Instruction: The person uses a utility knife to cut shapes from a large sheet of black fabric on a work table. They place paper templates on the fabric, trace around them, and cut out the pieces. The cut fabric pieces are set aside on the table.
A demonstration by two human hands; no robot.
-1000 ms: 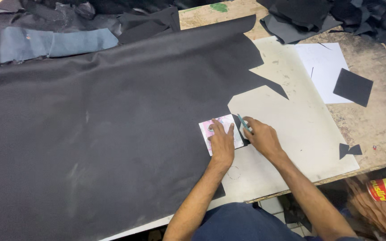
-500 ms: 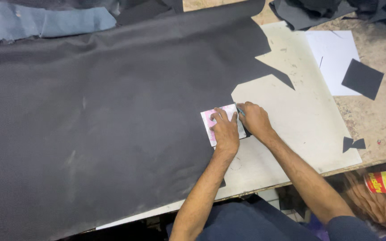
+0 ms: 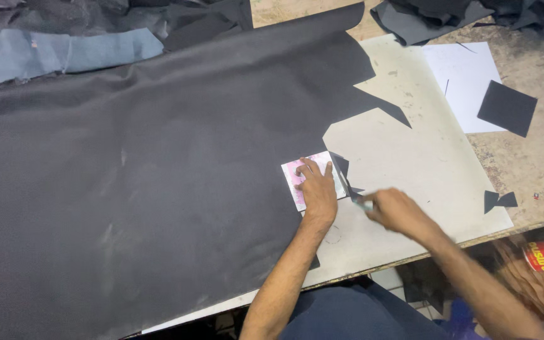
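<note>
Two hands at work — left hand flat on the card, right hand gripping the knife — a slip would likely nick the fingers or spoil the black sheet.

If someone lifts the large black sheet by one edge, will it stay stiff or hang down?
The large black sheet would probably hang limp: it lies flat yet ripples softly near its far edge. It looks thin, so likely light for its area, though its spread makes it awkward. Its matte surface suggests it would drag, not slide, on the pale cutting board.
</note>
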